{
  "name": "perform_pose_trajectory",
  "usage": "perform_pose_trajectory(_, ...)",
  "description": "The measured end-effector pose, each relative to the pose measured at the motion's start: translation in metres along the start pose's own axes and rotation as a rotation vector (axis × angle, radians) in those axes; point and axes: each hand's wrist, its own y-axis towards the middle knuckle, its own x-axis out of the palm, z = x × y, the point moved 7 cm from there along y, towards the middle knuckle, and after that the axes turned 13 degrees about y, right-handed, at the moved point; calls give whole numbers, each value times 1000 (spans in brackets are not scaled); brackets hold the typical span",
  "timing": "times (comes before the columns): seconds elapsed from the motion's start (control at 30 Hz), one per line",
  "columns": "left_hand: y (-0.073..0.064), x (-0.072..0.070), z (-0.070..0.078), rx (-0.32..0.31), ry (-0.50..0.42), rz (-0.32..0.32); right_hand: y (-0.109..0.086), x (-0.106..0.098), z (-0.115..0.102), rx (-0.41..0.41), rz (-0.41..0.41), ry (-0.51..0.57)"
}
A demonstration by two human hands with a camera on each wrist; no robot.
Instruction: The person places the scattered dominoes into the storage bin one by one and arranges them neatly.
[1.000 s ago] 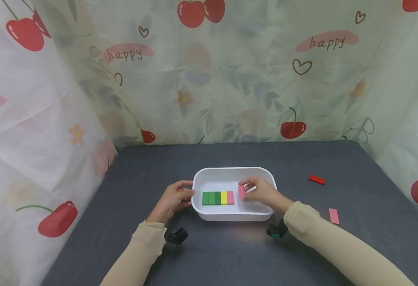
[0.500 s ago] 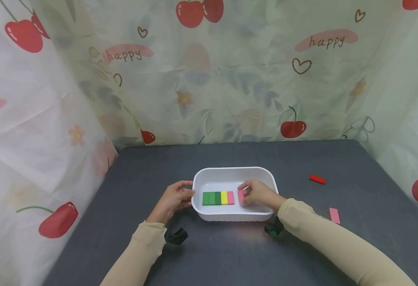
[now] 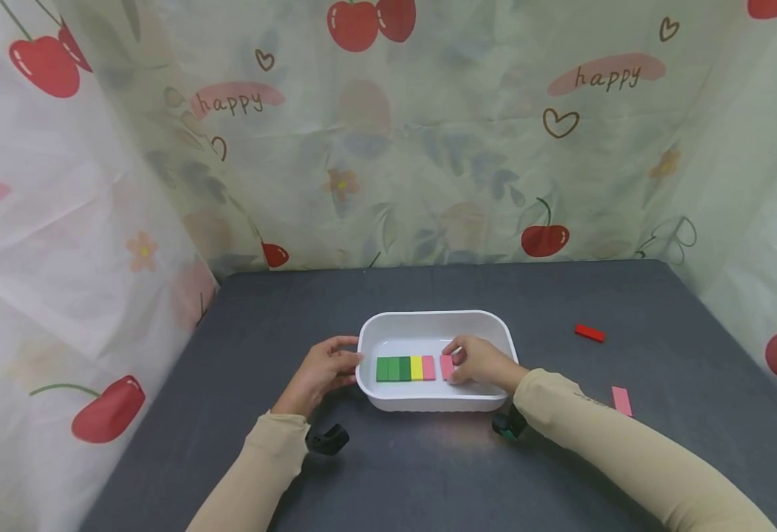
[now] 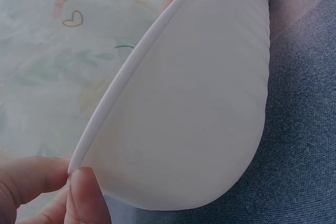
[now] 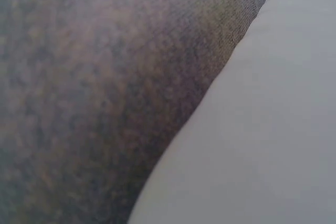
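A white rectangular tray [image 3: 435,404] stands on the dark table. My left hand [image 3: 322,372] is at its left end; in the left wrist view, thumb and fingers [image 4: 90,195] pinch the tray's rim [image 4: 121,85]. Inside the tray, my right hand [image 3: 484,363] holds a pink block [image 3: 446,367] low over the floor, thumb at its near end. To the left of that block lies a row of flat blocks: green ones [image 3: 393,369], a yellow one [image 3: 416,368] and a pink one [image 3: 429,368], with a narrow gap before the held block. The right wrist view shows only the tray's outer wall [image 5: 273,119] and table cloth.
Right of the tray, a red block [image 3: 590,333] lies towards the back of the table [image 3: 415,473]. Another pink block [image 3: 622,401] is nearer, beside the right sleeve [image 3: 601,421]. A patterned curtain [image 3: 395,162] hangs behind and at both sides.
My right hand has lowered the pink block towards the tray floor and moved it slightly left; more of its top face shows. My left hand stays on the rim.
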Motion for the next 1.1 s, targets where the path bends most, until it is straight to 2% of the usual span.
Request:
perform_pose_trajectory(0.4, 0, 0, 0, 6, 1, -10, 1, 2, 1, -5, -12, -11)
perform_pose_trajectory(0.87, 1, 1, 1, 12, -22, 13, -1, 1, 0, 28, -4, 10)
perform_pose_trajectory(1.1, 2, 1, 0, 16, -19, 8, -3, -1, 0, 19, -19, 3)
